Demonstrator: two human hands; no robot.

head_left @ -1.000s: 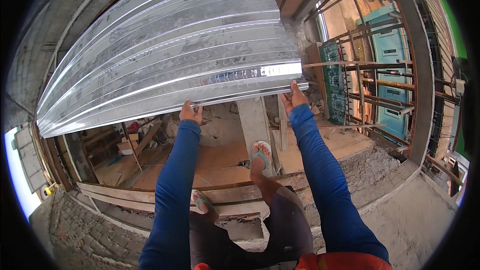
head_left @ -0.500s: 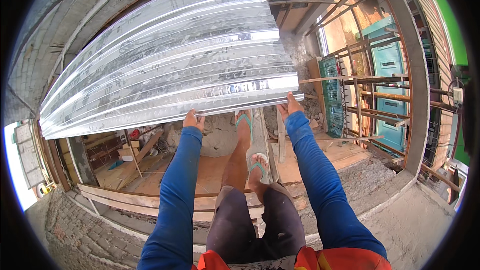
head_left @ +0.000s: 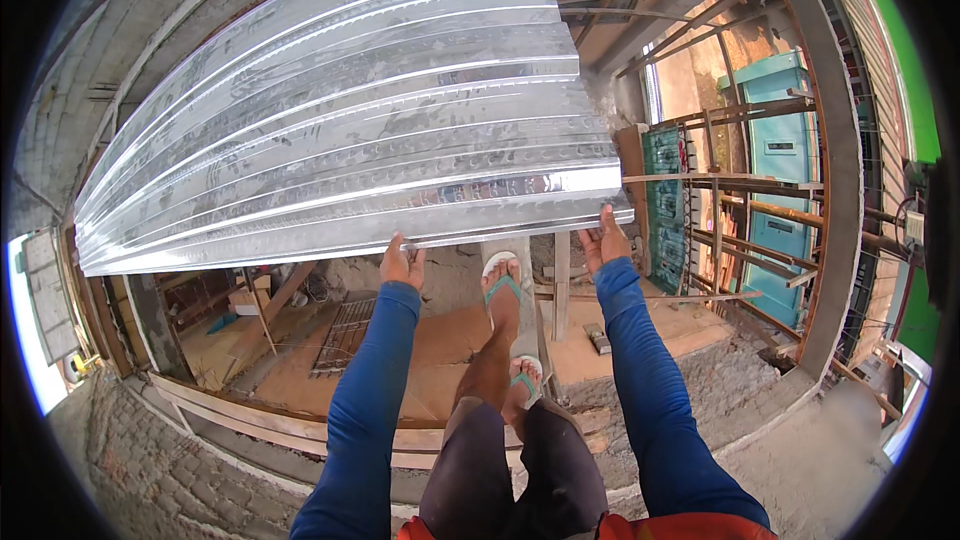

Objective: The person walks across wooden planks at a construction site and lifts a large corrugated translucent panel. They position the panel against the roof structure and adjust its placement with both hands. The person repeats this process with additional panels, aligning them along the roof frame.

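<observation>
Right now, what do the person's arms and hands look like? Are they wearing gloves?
No gloves: the left hand and right hand are bare. Both arms wear snug, bright blue long sleeves reaching the wrists, plain, with no stripes or markings visible. An orange-red garment shows at the bottom edge where the sleeves begin.

One big corrugated, shiny silver metal roofing sheet (head_left: 350,130) up top, just the one. Two bare hands on its near edge: left hand (head_left: 402,262), right hand (head_left: 604,240). Two long blue sleeves (head_left: 365,400) running up to them. Two feet in two green-strapped white flip-flop sandals (head_left: 500,275), one ahead of the other on one narrow grey concrete beam (head_left: 528,315). One teal panelled door (head_left: 785,155) off to the right. One dark metal mesh grate (head_left: 343,332) lying down below.
</observation>
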